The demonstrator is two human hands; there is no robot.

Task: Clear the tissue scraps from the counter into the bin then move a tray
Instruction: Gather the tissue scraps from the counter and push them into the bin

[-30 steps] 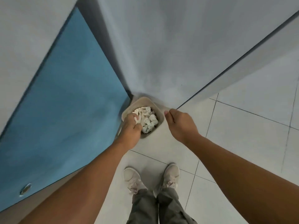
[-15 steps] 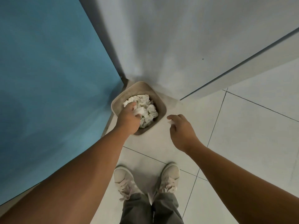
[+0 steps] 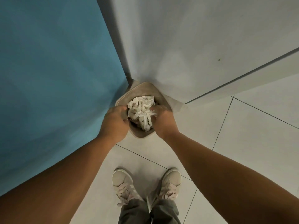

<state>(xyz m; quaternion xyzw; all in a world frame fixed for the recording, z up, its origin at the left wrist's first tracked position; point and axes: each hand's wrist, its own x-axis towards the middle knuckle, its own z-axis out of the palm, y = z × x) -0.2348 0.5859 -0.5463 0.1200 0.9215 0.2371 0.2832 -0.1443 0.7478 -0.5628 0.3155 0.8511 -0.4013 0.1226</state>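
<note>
White tissue scraps (image 3: pixel 140 109) fill a small tan bin (image 3: pixel 144 88). The bin stands on the floor (image 3: pixel 242 135) in a corner. A blue panel (image 3: pixel 48 70) is on its left and a white wall (image 3: pixel 178 46) is on its far side. Both hands are down at the bin. The right hand (image 3: pixel 164 121) has its fingers curled into the right side of the pile and grips some scraps. White strips lie across its fingers. The left hand (image 3: pixel 114 122) is curled over the left edge of the bin, right beside the pile. I cannot tell if it grips anything. Two pale shoes (image 3: pixel 123 183) stand on the near tiles, apart from the bin.
</note>
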